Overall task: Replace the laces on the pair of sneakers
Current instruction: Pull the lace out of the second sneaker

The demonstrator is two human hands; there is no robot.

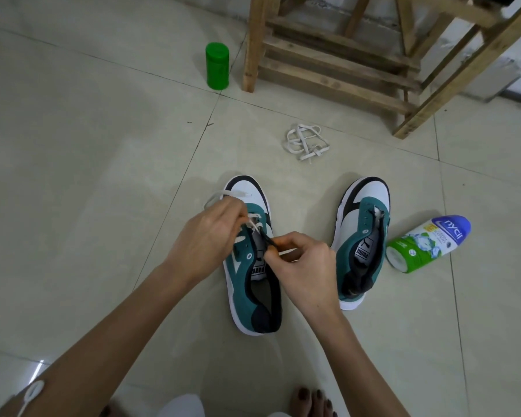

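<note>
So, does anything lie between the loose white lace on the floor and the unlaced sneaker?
Nothing visible does. Only bare tile lies between the loose lace and the unlaced sneaker. The bottle lies on the sneaker's other side, out of the way.

Left hand (211, 233) covers forward eyelets of laced sneaker (240, 282); the white lace (223, 194) it grips runs unseen beneath. Dark strip (265, 237) in right hand (304, 266) pinch: lace or tongue, unclear. Beyond sneaker, wooden frame (337, 64) cut by top edge. Right of sneaker, bottle (427, 245) small print unreadable.
</note>
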